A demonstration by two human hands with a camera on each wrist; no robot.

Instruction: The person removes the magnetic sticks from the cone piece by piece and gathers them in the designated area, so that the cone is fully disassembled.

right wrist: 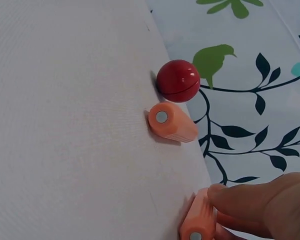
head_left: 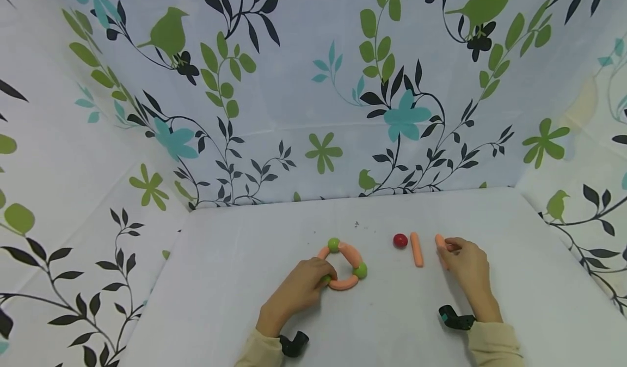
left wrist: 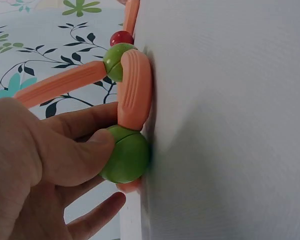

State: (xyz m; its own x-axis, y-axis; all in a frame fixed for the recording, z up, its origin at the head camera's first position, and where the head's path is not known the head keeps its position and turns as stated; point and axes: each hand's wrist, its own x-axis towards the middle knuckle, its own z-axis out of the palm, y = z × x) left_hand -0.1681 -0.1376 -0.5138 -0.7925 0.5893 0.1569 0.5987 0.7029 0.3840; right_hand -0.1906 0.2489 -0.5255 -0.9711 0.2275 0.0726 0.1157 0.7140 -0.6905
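Near the table's middle lies a ring of curved orange bars (head_left: pixel 344 283) joined by green balls (head_left: pixel 360 270). My left hand (head_left: pixel 305 284) is at the ring's near left, thumb and fingers pinching one green ball (left wrist: pixel 126 159), as the left wrist view shows. A curved orange bar (left wrist: pixel 135 95) leads from that ball to another green one. Off to the right, my right hand (head_left: pixel 468 263) pinches a straight orange rod (right wrist: pixel 199 220) between thumb and fingers. Its visible end carries a round silver disc.
Between the hands, a second straight orange rod (head_left: pixel 417 250) lies beside a red ball (head_left: pixel 400 240). The white table (head_left: pixel 235 258) ends at a patterned cloth backdrop (head_left: pixel 294 111). Black wrist cameras (head_left: pixel 456 319) sit by both sleeves.
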